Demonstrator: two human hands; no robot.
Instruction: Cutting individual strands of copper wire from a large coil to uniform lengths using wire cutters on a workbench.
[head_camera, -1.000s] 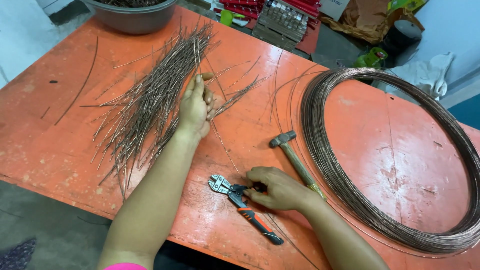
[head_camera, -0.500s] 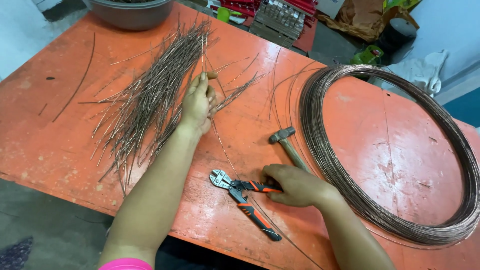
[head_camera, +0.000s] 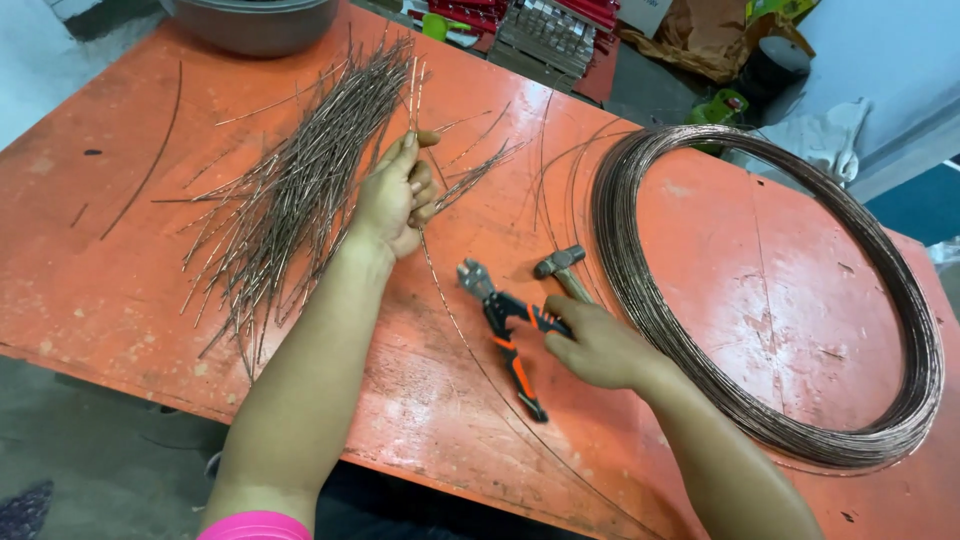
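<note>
My left hand (head_camera: 393, 197) pinches thin copper-coloured wire (head_camera: 413, 92) whose ends stick out past my fingertips; a long strand curves from that hand toward the table's front edge. It lies next to a pile of cut wire pieces (head_camera: 285, 190). My right hand (head_camera: 598, 345) grips one handle of the orange-and-black wire cutters (head_camera: 503, 325), which lie on the orange table (head_camera: 120, 270) with jaws pointing away. A small hammer (head_camera: 560, 265) lies just beyond my right hand.
A large coil of wire (head_camera: 905, 300) covers the right half of the table. A grey metal bowl (head_camera: 255, 22) stands at the far edge. Red trays, bags and clutter sit behind the table. A loose wire (head_camera: 150, 165) lies at the left.
My left hand has closed around the wire and shifted slightly along the pile's edge. My right hand stays on the cutters, which have barely moved.
</note>
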